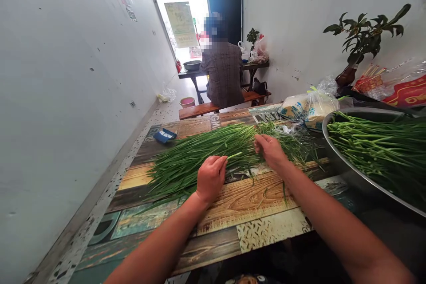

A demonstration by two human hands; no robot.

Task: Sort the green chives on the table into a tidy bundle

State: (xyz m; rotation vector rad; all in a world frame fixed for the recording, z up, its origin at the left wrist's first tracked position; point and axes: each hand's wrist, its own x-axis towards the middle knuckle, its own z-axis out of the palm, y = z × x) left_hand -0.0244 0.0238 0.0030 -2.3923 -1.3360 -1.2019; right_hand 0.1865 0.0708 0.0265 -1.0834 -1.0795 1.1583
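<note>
While the left hand [211, 175] pinches one thin stalk [234, 155], its pale tip pointing right, the right hand [271, 151] is at the heap's pale ends, fingers drawn close together; whether they grip anything, I cannot tell. The heap [196, 151] lies across the middle of the table [246, 195], long, flat, grass-like, deep green leftward and lighter toward the right. Loose scraps [293, 146] are strewn at its right end. Bare boards run between the heap and the table's near edge; on the right, a basin [346, 176] crowds the space beside the right forearm. Counted: one heap, one basin holding more greens [382, 146], one blue packet [164, 136], one seated person [224, 73] beyond the table.
</note>
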